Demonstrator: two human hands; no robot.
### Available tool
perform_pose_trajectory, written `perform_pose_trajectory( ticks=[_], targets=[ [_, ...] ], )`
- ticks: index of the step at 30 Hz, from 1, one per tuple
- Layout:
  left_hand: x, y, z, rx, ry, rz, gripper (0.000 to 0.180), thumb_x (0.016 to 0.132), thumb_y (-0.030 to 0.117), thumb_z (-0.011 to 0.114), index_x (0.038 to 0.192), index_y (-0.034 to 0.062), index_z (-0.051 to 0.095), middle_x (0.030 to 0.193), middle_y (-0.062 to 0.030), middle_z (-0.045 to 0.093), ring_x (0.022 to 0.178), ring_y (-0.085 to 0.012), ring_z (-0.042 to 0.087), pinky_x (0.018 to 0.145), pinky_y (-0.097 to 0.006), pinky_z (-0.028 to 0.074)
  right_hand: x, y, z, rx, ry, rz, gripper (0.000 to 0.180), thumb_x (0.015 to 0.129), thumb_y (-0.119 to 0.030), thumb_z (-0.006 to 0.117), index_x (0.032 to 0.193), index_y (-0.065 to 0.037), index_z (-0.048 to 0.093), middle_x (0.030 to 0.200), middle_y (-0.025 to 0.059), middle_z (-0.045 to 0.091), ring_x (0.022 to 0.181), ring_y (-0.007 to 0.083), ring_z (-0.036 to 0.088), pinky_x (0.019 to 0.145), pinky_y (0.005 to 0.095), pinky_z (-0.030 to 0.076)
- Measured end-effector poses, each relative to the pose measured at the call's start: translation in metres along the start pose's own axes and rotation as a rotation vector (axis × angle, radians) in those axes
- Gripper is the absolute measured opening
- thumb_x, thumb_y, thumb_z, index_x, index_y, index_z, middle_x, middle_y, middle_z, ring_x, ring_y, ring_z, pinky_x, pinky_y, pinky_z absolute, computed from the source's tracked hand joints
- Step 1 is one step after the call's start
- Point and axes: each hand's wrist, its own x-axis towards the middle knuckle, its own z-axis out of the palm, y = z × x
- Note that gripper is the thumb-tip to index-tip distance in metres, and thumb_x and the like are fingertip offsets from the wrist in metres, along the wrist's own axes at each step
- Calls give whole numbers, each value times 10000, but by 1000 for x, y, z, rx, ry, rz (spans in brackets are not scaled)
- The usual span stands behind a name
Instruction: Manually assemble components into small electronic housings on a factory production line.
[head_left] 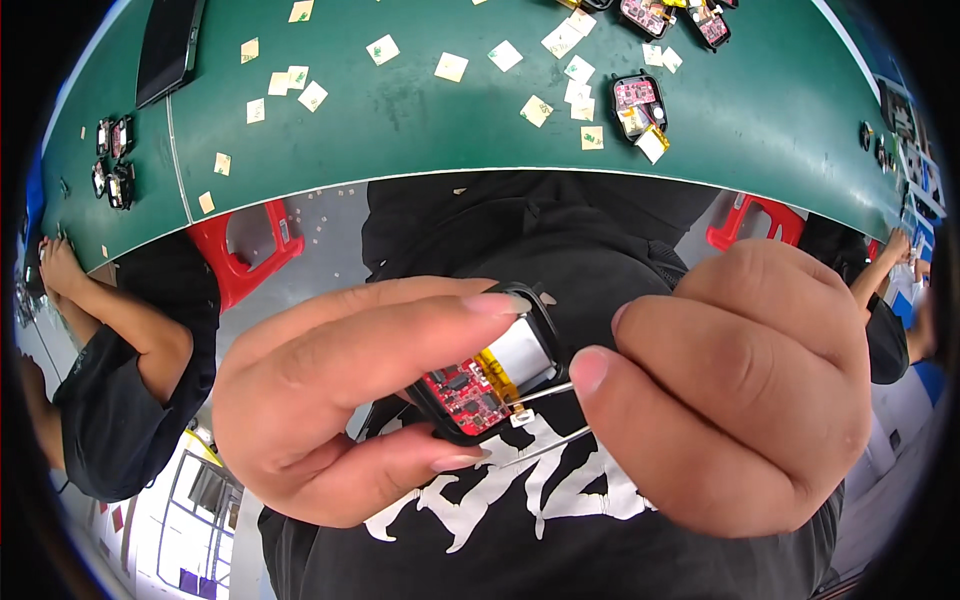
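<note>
In the head view, low in the middle of the frame, the left hand (345, 400) is closed around a small black device shell (505, 375), thumb under its lower edge and forefinger laid across the top. Inside the open shell sit a red circuit board (465, 390) and, just beside it toward the upper right, a silver battery cell (520, 350) with a yellow strip along its edge. The right hand (735, 390), at centre right, is closed on a pair of metal tweezers (545, 415), pinching them between thumb and fingers; the tips meet the shell at the board's right edge, beside a small white connector. Behind both hands is the person's black shirt with a white print. Across the top of the frame curves the green surface (430, 120), strewn with small pale square stickers (451, 66). More open black shells with red boards lie at upper right (638, 103), and a dark flat tray (168, 45) lies at upper left. Red stools (250, 255) show under the surface's edge, and another person's arm (110, 310) reaches in at the left.
</note>
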Motion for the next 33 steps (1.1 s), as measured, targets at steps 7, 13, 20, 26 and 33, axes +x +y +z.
perform_pose_trajectory(
  ticks=[7, 13, 20, 26, 33],
  targets=[
    [7, 3, -7, -2, -86, 15, 576, 818, 91, 756, 1261, -162, 488, 1086, -363, 610, 1007, -435, 672, 908, -493, 535, 0, 2, -3, 45, -9, -20, 229, 636, -77, 691, 847, 10, 672, 731, 111, 604, 508, 156, 483, 381, 251, 305],
    [2, 2, -2, -6, -92, 6, 571, 830, 66, 735, 1279, -168, 473, 1119, -394, 588, 1007, -442, 671, 889, -466, 545, -2, 4, 1, 89, -27, -56, 227, 638, -78, 691, 847, 7, 670, 730, 102, 598, 513, 153, 486, 379, 247, 306],
    [7, 2, -10, -8, -178, 43, 577, 852, 40, 707, 1328, -154, 446, 1150, -414, 568, 1009, -460, 668, 847, -454, 560, 1, 3, -3, 109, -44, -51, 213, 640, -72, 692, 843, -15, 668, 725, 73, 589, 517, 143, 483, 385, 243, 309],
    [12, -6, -16, -47, -237, 47, 542, 878, 33, 681, 1330, -150, 446, 1126, -418, 577, 999, -467, 670, 801, -447, 574, -1, 4, 2, 23, -8, -53, 230, 626, -79, 710, 847, -32, 668, 720, 55, 587, 522, 140, 481, 389, 250, 307],
    [9, -7, -8, -102, -179, 72, 561, 877, 79, 716, 1317, -154, 459, 1084, -412, 603, 973, -456, 685, 771, -414, 581, -1, -3, 0, 16, -19, -41, 239, 615, -86, 713, 844, -32, 669, 722, 61, 589, 518, 137, 476, 390, 250, 276]
  ],
)
